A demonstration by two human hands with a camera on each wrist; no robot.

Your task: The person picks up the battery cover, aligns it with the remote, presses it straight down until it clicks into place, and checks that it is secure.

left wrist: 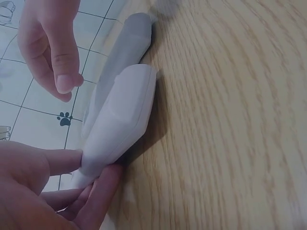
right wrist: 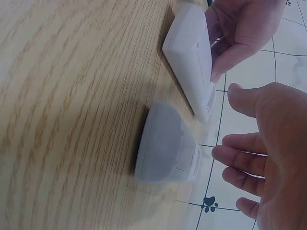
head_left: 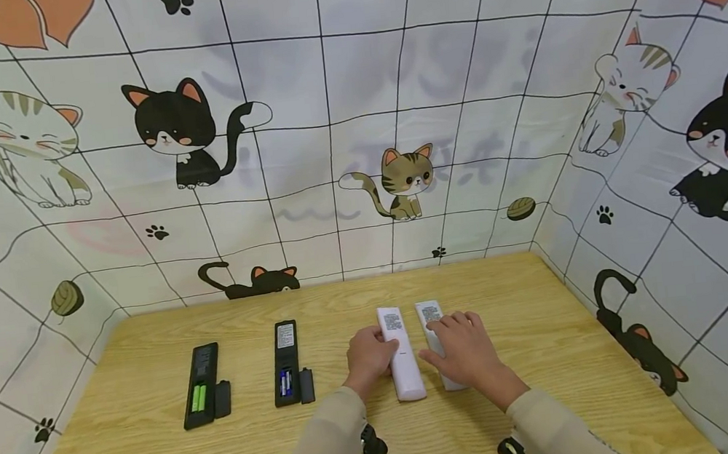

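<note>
Two white remote controls lie on the wooden table, backs up with printed labels. My left hand (head_left: pixel 369 359) holds the left white remote control (head_left: pixel 407 373) by its left side, thumb on top and fingers at the lower edge, as the left wrist view shows. Over the right white remote control (head_left: pixel 428 312) hovers my right hand (head_left: pixel 466 349). Its fingers are spread and relaxed, and in the right wrist view they stand apart from that remote control (right wrist: pixel 165 148). The battery covers of both white remotes appear to be on.
To the left lie two black remote controls, one (head_left: pixel 205 366) with green batteries (head_left: pixel 199 398), the other (head_left: pixel 287 355) with blue batteries (head_left: pixel 285 383). Beside each is its detached battery cover, one at left (head_left: pixel 223 399) and one nearer the middle (head_left: pixel 307 385). A cat-patterned backdrop (head_left: pixel 304 152) encloses the table (head_left: pixel 254 449).
</note>
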